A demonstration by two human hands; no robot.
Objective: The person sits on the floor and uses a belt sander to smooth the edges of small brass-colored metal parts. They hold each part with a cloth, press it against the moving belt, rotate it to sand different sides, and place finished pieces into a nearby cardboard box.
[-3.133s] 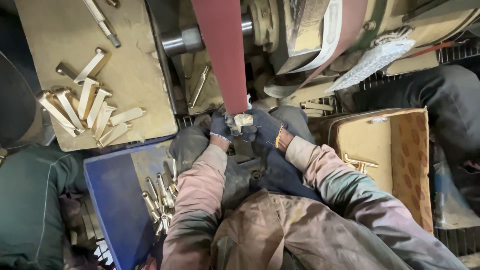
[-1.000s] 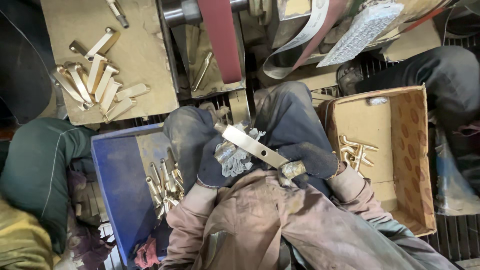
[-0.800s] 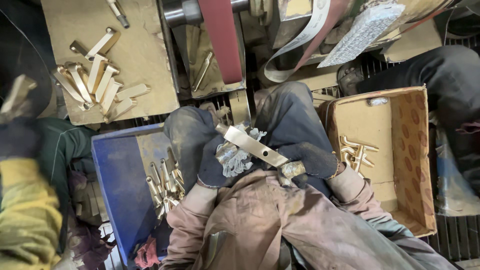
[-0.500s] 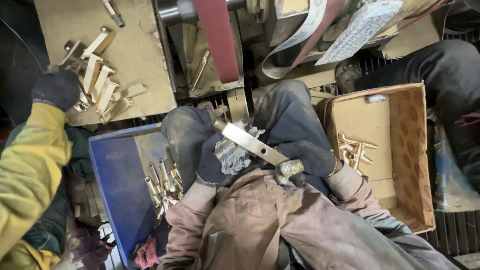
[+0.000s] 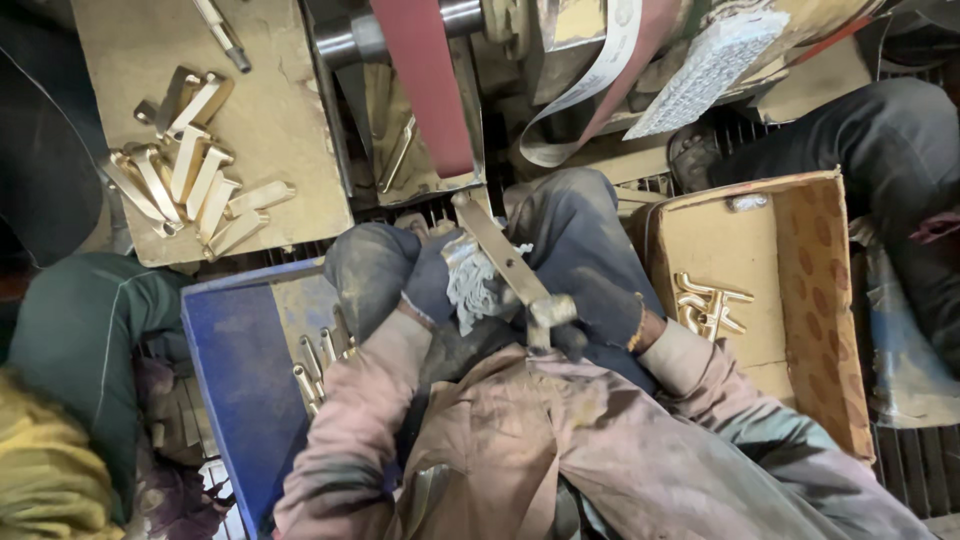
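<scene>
**A:** Where is the brass handle [image 5: 505, 262]?

**B:** Slanted across the person's lap, between a blue tray [image 5: 240, 370] and a cardboard box [image 5: 790, 300], with little free room. Its top end nears the red sanding belt [image 5: 425, 85].

**A:** And the hands?

**B:** Both gloved. The left hand [image 5: 455, 290] cradles the middle, fingers curled around it; the right hand [image 5: 590, 310] grips the lower end. The yellow-sleeved co-worker's arm, reaching over the board half a second ago, has withdrawn.
</scene>
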